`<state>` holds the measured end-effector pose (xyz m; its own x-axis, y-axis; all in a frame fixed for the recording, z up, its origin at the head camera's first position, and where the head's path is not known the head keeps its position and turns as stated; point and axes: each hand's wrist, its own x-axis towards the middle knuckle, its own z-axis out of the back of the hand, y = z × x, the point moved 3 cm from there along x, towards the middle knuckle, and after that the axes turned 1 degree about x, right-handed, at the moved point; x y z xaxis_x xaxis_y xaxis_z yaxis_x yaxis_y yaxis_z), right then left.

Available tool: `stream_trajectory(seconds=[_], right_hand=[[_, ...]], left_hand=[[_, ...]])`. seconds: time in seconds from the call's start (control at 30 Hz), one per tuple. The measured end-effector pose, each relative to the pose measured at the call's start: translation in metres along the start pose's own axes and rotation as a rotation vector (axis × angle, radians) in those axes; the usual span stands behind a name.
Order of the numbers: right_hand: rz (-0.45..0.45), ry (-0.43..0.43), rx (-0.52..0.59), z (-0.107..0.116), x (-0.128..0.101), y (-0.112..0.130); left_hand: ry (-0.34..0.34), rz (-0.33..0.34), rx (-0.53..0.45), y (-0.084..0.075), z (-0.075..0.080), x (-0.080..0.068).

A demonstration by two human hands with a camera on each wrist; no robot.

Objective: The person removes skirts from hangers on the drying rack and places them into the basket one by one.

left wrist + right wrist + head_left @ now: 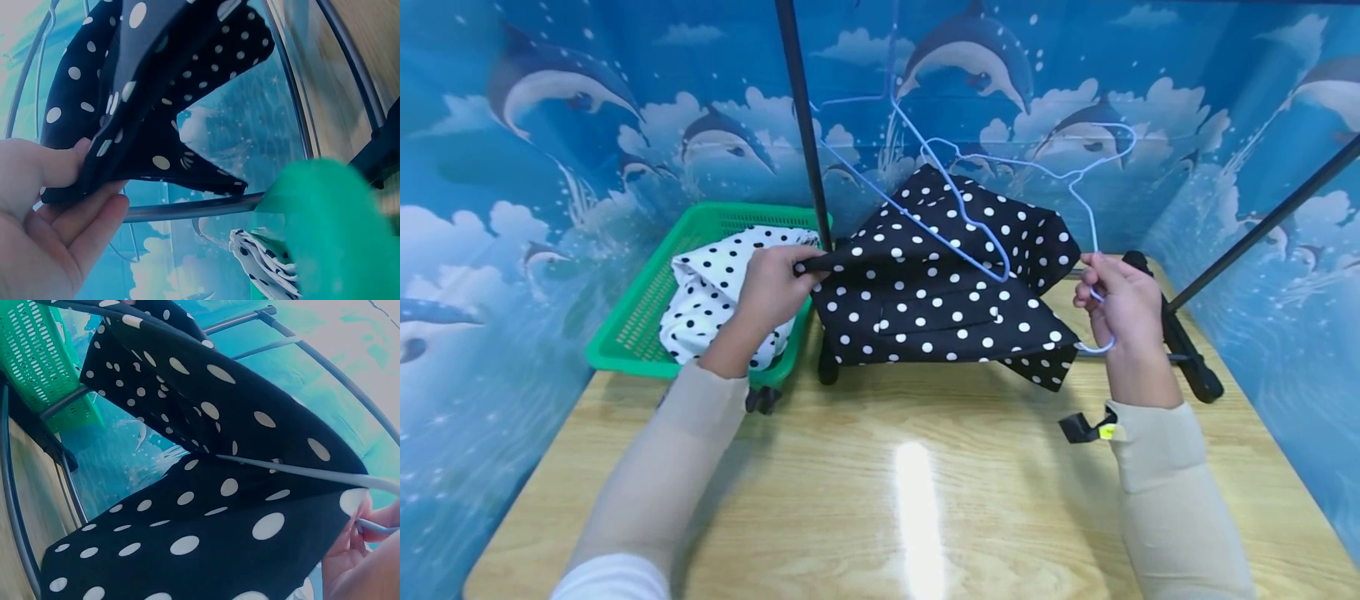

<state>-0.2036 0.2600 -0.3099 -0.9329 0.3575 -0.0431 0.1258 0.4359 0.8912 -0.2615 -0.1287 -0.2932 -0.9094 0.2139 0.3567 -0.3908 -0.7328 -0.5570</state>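
Black dotted cloth (940, 292) hangs over the table (925, 500), between my hands: my left hand (771, 287) pinches its left edge, and my right hand (1120, 304) is curled round a pale wire hanger (962, 225) threaded through it. Behind my left hand, a green basket (632, 325) holds a white dotted cloth (715, 283), beside a black rack pole (805, 125).

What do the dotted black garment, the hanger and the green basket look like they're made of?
The black dotted garment looks like thin woven fabric: it folds and drapes. The hanger seems to be thin, pale blue coated wire. The green basket looks like molded plastic with a perforated mesh.
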Motion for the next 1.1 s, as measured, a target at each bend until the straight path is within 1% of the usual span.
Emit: stream_trajectory(seconds=[0.17,0.3,0.43,0.53,0.73,0.87,0.97,1.1], right_hand=[[-0.007,-0.011,0.022,-0.001,0.002,0.0],[-0.021,-0.015,0.035,-0.001,0.004,-0.001],[-0.039,-0.011,0.054,-0.001,0.006,-0.003],[-0.054,-0.008,0.081,0.0,0.007,-0.003],[-0.05,0.007,0.107,0.001,0.007,-0.003],[-0.048,0.022,0.093,-0.001,0.006,-0.003],[-0.039,0.028,0.059,-0.002,0.006,-0.004],[-0.029,0.035,0.011,-0.004,0.005,-0.006]], left_hand=[[-0.003,-0.008,-0.004,-0.004,0.0,-0.011],[-0.002,-0.036,-0.014,-0.005,-0.003,-0.019],[0.012,-0.063,-0.012,-0.009,-0.007,-0.027],[0.017,-0.085,-0.009,-0.013,-0.008,-0.03],[0.011,-0.097,-0.006,-0.017,-0.006,-0.035],[0.011,-0.103,-0.003,-0.017,-0.001,-0.036],[0.008,-0.09,0.011,-0.013,0.004,-0.032],[0.025,-0.028,0.032,-0.002,0.01,-0.024]])
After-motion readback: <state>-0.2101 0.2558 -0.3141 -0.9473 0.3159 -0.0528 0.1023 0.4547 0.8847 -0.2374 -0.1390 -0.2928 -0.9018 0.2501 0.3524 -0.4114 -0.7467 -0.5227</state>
